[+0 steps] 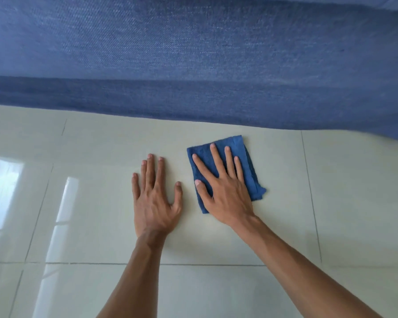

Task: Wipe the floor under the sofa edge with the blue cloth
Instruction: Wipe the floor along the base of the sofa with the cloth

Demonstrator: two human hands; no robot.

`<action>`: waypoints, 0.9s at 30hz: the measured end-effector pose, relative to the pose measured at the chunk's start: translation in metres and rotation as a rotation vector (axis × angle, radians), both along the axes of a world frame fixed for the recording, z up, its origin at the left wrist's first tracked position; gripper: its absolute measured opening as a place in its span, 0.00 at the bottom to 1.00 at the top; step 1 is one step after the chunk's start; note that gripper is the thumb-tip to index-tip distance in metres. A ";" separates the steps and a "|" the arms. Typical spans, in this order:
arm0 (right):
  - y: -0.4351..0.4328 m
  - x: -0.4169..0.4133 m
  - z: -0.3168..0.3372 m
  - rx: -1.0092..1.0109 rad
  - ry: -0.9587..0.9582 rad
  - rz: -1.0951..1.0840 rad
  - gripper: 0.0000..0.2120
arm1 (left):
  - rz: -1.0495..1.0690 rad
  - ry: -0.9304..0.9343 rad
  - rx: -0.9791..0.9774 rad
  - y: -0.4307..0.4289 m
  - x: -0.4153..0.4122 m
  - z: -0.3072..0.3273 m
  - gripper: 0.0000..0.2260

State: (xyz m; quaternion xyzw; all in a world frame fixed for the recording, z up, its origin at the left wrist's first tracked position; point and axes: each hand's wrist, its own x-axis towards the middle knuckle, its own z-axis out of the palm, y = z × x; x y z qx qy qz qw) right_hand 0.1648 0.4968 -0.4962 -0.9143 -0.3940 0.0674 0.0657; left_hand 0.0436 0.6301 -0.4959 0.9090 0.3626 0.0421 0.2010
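I log right hand (225,193) flat, fingers (218,160) splayed, pinning folded blue cloth (251,177) to floor (101,203) for wiping | left hand (155,203) open, bracing beside | sofa edge (193,109) just beyond fingertips, underside not yet reached.

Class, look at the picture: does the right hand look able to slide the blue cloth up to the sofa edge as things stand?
Probably yes. The right hand lies flat on the blue cloth, and only bare floor shows between the cloth and the sofa edge. The left hand rests off to the side.
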 end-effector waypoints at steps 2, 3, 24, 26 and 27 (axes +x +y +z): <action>-0.037 -0.002 0.004 -0.006 0.031 0.101 0.28 | 0.005 0.004 0.002 0.002 0.000 0.000 0.32; -0.048 0.009 0.003 -0.020 0.013 0.086 0.28 | 0.007 0.007 0.001 0.001 0.000 0.001 0.32; -0.006 0.012 -0.001 0.013 -0.026 -0.153 0.29 | 0.001 0.012 0.010 -0.001 0.001 0.002 0.32; -0.062 0.003 0.003 -0.029 -0.009 -0.018 0.29 | -0.001 0.013 0.009 0.001 0.000 0.001 0.32; -0.081 0.012 0.001 -0.045 -0.020 -0.077 0.29 | -0.003 0.013 0.006 0.001 -0.001 0.001 0.32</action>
